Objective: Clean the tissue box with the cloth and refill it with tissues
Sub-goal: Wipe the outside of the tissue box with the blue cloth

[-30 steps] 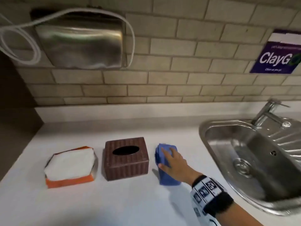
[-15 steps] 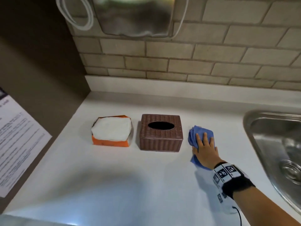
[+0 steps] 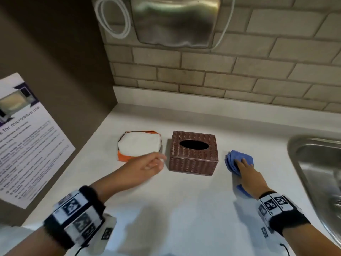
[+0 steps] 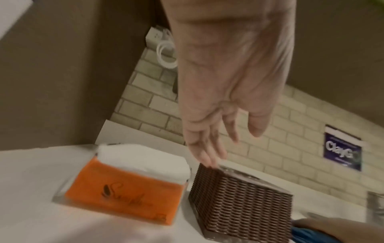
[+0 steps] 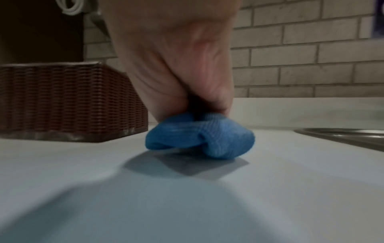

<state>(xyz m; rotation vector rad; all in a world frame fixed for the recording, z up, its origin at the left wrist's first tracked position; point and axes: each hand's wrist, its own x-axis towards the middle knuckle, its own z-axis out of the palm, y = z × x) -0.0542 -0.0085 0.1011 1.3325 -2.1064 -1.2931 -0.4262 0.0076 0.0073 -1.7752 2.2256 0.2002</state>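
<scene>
Across the frame's lower half: white counter (image 3: pixel 184 209). Centre, brown wicker tissue box (image 3: pixel 193 154); left, orange tissue pack (image 3: pixel 138 146). Left hand (image 3: pixel 147 164) relaxed, fingers spread, empty, near box. Right hand (image 3: pixel 247 172) grips blue cloth (image 3: pixel 232 159) on the counter, right of the box.

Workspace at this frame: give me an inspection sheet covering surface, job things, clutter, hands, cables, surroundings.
Surface: white counter, no mess visible.
Job's things: brown woven tissue box upright, slot dark; orange tissue pack left of it, opened, white tissues showing; blue cloth right of box.
Clutter: nothing seen.
Hands: left hand open, reaching at the box's left side, contact unclear; right hand grips the cloth on the counter.
Cables: white coiled cable on the wall.
Surroundings: steel sink at right, metal wall unit, microwave notice.
</scene>
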